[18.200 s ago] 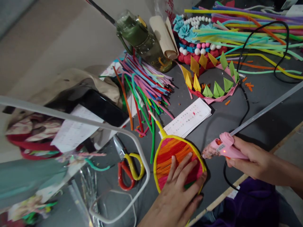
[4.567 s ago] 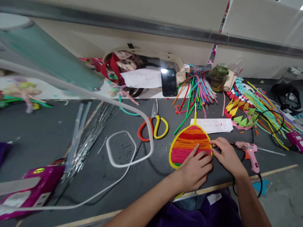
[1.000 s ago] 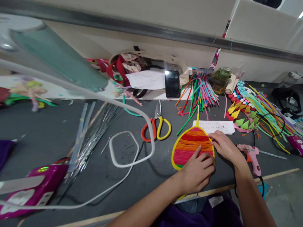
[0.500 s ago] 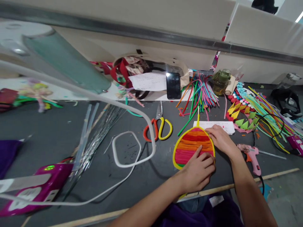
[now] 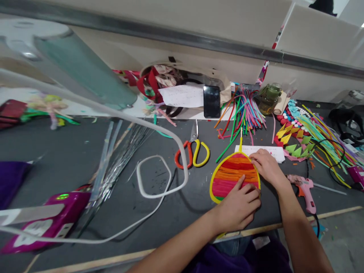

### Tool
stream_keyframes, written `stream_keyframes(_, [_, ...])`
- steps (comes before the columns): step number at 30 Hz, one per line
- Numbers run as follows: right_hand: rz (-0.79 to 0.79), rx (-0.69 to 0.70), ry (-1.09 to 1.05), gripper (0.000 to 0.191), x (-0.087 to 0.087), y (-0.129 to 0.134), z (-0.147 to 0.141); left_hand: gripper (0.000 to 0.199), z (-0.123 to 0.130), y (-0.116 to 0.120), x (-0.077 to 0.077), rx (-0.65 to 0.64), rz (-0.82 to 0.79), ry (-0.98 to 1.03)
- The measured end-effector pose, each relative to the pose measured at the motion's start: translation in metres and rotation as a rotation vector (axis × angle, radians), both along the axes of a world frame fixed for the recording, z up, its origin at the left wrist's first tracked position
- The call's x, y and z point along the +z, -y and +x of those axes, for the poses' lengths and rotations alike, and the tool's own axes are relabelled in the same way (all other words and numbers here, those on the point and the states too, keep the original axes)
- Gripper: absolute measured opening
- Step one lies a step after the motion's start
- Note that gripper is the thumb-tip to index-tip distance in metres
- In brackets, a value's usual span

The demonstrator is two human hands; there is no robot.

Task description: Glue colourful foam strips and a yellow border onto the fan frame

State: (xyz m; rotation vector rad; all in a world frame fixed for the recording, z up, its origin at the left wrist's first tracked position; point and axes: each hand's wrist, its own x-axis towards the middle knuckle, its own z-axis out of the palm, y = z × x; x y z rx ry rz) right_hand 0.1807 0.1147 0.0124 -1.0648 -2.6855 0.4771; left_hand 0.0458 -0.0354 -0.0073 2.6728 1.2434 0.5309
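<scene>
An egg-shaped pipe-cleaner panel (image 5: 231,171) lies on the dark table, striped red, orange and pink with a little green at the bottom. A yellow pipe-cleaner rim borders it, and a yellow stem (image 5: 240,144) with a pale tip points up from its top. My left hand (image 5: 241,207) covers its lower right part, index finger stretched over the stripes and the other fingers curled at the edge. At the upper right rim, my right hand (image 5: 265,165) has its fingertips closed on the yellow edging. What lies under both sets of fingers is hidden.
Scissors (image 5: 194,146) with red and yellow handles lie left of the panel. A pink glue gun (image 5: 306,193) rests to the right. Behind are folded paper (image 5: 277,154), a phone (image 5: 211,102) and bundled pipe cleaners (image 5: 247,108). A lamp's white cable (image 5: 142,127) loops at left.
The whole view has shifted slightly, so things appear a little further right. Both hands keep nearly the same places on the panel.
</scene>
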Motion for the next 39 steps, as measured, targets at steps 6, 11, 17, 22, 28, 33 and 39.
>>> stream_keyframes(6, [0.040, -0.063, -0.007, 0.014, 0.000, -0.007, -0.011, 0.022, 0.000, 0.001, 0.000, 0.000, -0.007, 0.007])
stream_keyframes(11, [0.051, -0.085, 0.025, 0.017, -0.003, -0.011, -0.020, 0.020, 0.001, 0.001, 0.002, -0.001, -0.012, -0.010])
stream_keyframes(17, [0.064, -0.095, 0.064, 0.018, -0.004, -0.011, -0.022, 0.019, 0.000, 0.000, 0.004, -0.006, -0.009, -0.011])
stream_keyframes(22, [0.075, -0.088, 0.093, 0.017, -0.006, -0.012, -0.024, 0.019, 0.000, 0.001, 0.004, -0.004, -0.016, -0.010])
stream_keyframes(28, [0.086, -0.073, 0.124, 0.017, -0.008, -0.013, -0.023, 0.021, 0.000, 0.001, 0.005, -0.004, -0.023, -0.006])
stream_keyframes(33, [0.092, -0.051, 0.141, 0.017, -0.005, -0.012, -0.023, 0.019, 0.000, 0.001, 0.005, -0.007, -0.042, -0.010])
stream_keyframes(39, [0.096, -0.047, 0.121, 0.017, -0.005, -0.012, -0.022, 0.020, 0.000, 0.001, 0.004, -0.004, -0.027, 0.007])
